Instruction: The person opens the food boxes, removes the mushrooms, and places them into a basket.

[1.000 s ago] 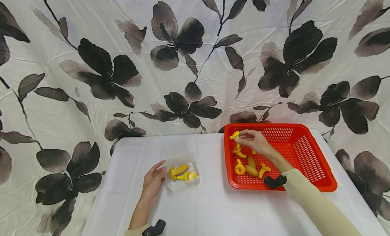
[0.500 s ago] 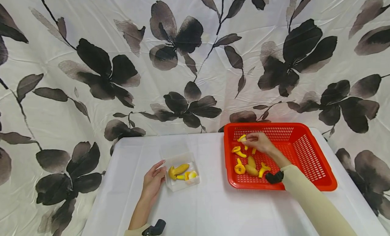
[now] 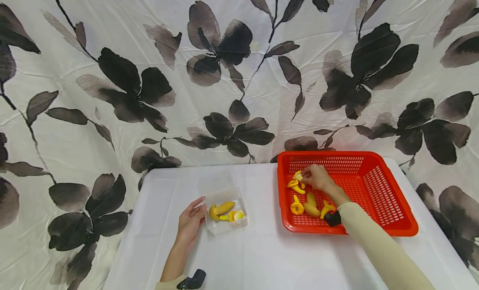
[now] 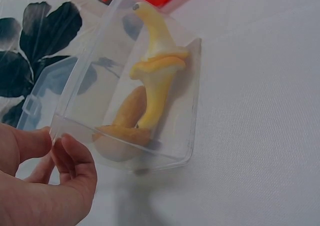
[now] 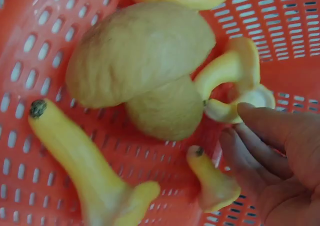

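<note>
My left hand (image 3: 190,223) pinches the near left corner of a clear plastic box (image 4: 192,101) between thumb and fingertips. In it lie a brown-yellow mushroom (image 3: 224,207) and yellow mushrooms (image 4: 162,91), with their caps and stems overlapping. My right hand (image 3: 318,177) reaches into a red plastic basket (image 3: 406,217), thumb and fingers at a small yellow mushroom (image 5: 260,98) with a pale underside. This mushroom touches or nearly touches another yellow mushroom (image 3: 297,187). A big tan mushroom (image 5: 145,56) lies near the fingers in the right wrist view.
More yellow mushrooms (image 3: 297,206) lie in the basket's left half. The box's transparent lid (image 4: 47,88) hangs open behind it. A white cloth covers the table (image 3: 262,256), and a flower-printed curtain (image 3: 164,23) stands right behind its far edge.
My right hand has moved the yellow mushroom away from the basket's left rim, rightward and lower, beside another mushroom. The left hand and the box stay as they were.
</note>
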The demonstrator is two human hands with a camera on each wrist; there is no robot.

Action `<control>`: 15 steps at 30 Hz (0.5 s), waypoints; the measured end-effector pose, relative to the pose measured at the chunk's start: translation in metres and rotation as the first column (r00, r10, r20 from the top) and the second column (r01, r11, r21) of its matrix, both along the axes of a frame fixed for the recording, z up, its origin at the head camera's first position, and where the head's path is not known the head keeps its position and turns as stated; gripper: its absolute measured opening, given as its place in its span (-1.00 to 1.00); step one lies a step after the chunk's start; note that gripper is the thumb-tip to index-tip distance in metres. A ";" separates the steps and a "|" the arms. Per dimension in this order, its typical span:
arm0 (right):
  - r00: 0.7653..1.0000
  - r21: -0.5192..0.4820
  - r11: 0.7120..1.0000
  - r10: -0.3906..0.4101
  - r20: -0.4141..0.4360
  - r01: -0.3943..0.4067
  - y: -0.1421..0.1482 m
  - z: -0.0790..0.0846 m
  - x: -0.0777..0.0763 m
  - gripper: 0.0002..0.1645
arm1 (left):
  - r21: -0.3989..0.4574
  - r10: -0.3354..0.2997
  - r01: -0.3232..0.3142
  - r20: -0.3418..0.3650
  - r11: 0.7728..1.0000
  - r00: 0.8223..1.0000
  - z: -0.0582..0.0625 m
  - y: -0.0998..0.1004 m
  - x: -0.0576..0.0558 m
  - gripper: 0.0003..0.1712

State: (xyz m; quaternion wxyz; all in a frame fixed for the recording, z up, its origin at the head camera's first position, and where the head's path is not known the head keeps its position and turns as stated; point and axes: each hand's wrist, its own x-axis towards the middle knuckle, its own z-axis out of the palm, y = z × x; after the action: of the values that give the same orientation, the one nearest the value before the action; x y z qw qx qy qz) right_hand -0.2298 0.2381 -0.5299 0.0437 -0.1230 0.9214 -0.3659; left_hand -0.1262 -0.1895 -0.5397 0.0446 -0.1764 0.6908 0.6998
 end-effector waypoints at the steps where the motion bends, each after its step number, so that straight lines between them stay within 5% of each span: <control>1: 1.000 0.002 1.000 -0.008 -0.011 0.008 0.000 0.001 0.000 -0.81 | 0.003 -0.001 0.001 -0.001 1.000 1.000 0.000 0.001 0.000 -0.49; 15: 0.997 -0.061 0.998 0.023 -0.079 -0.028 -0.022 0.037 0.008 -0.92 | 0.024 -0.003 0.003 0.001 1.000 1.000 0.003 0.001 -0.001 -0.47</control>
State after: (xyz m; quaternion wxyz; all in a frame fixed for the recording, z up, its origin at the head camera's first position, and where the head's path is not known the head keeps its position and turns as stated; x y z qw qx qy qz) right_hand -0.2221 0.2158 -0.4927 0.0085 -0.1501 0.9090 -0.3886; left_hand -0.1268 -0.1886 -0.5370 0.0480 -0.1750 0.6825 0.7080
